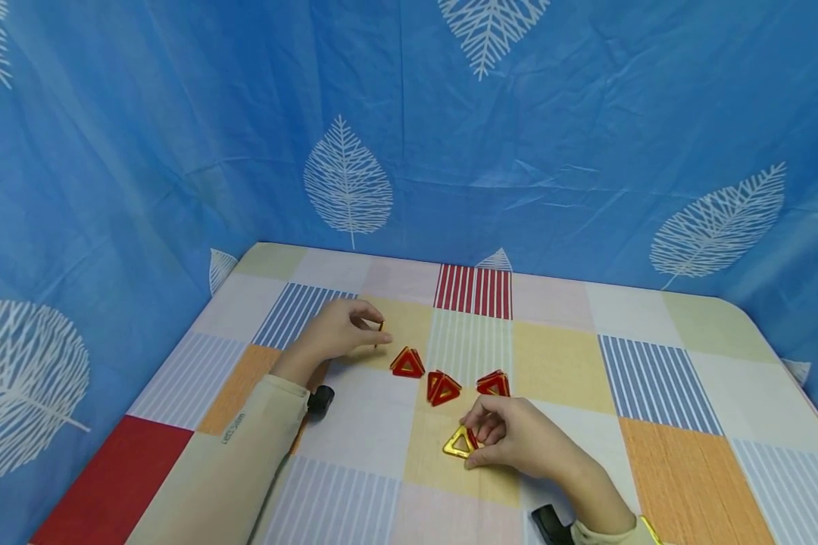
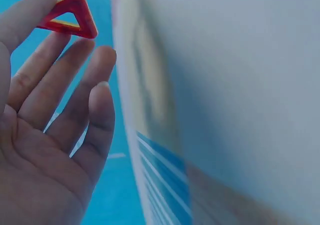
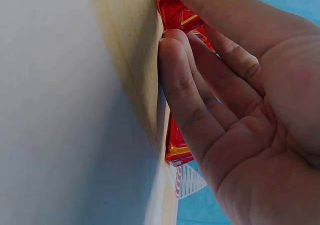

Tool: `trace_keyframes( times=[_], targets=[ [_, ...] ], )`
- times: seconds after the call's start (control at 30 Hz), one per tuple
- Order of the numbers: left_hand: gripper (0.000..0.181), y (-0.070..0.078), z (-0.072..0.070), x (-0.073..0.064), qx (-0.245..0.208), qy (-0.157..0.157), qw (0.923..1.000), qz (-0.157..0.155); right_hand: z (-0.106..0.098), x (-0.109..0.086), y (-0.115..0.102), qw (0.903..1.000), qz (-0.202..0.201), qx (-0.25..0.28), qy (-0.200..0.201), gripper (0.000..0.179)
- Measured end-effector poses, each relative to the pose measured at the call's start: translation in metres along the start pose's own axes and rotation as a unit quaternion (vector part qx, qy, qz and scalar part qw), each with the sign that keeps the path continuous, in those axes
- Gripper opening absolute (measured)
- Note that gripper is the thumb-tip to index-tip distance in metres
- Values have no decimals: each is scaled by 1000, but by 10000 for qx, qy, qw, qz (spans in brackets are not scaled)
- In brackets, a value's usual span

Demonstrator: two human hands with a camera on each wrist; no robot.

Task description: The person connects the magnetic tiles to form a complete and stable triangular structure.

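My left hand pinches a small triangular tile between thumb and fingertips above the cloth, seen edge-on in the head view. In the left wrist view this triangular tile is red with an orange edge and an open middle. My right hand holds a yellow-framed triangular tile low over the cloth, with red tile parts beside it. From the right wrist, a red tile shows at the thumb and fingertips, partly hidden. Beyond the right hand stands a red triangular tile cluster.
Two more red triangular tile clusters, the left one and the middle one, stand between the hands. A patchwork cloth covers the table. Behind it hangs a blue curtain with white leaves. A yellow edge shows by the right sleeve.
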State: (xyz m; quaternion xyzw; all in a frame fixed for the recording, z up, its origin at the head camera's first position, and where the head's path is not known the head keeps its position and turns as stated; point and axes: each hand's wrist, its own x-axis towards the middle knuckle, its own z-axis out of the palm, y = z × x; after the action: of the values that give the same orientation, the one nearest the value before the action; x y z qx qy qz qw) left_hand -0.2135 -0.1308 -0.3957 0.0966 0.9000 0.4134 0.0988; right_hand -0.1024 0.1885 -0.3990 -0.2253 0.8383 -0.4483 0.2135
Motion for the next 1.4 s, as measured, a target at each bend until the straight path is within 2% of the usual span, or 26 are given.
trace_keyframes(
  times=[0.1, 0.2, 0.33, 0.47, 0.63, 0.83, 1.0, 1.23, 1.4],
  targets=[
    [38, 12, 2, -7, -169, -36, 9997, 192, 0, 0, -1, 10000, 29, 13, 2, 37],
    [40, 22, 4, -14, -318, -179, 9979, 527, 0, 1, -1, 10000, 39, 10, 6, 37],
    [39, 34, 8, -25, -468, -539, 9923, 1009, 2, 2, -1, 10000, -14, -16, -1, 38],
    [35, 47, 17, -35, -682, -1059, 9819, 1412, 3, 3, 0, 10000, -17, -48, -17, 39],
    [35, 61, 33, -45, -832, -1829, 9637, 1756, 2, 3, 1, 10000, 33, -37, -13, 37],
    [32, 67, 56, -48, -576, -2315, 9507, 1979, 1, 1, 4, 9998, -160, 155, -10, 35],
    [28, 67, 70, -51, -267, -2443, 9484, 2002, 2, 0, 4, 9995, -163, 259, -47, 35],
    [27, 67, 85, -50, 363, -2220, 9502, 2158, 1, 0, 5, 9998, 17, 192, 2, 38],
    [29, 69, 89, -50, 462, -2180, 9509, 2147, 1, 0, 6, 9999, 44, 160, 29, 38]
  ],
)
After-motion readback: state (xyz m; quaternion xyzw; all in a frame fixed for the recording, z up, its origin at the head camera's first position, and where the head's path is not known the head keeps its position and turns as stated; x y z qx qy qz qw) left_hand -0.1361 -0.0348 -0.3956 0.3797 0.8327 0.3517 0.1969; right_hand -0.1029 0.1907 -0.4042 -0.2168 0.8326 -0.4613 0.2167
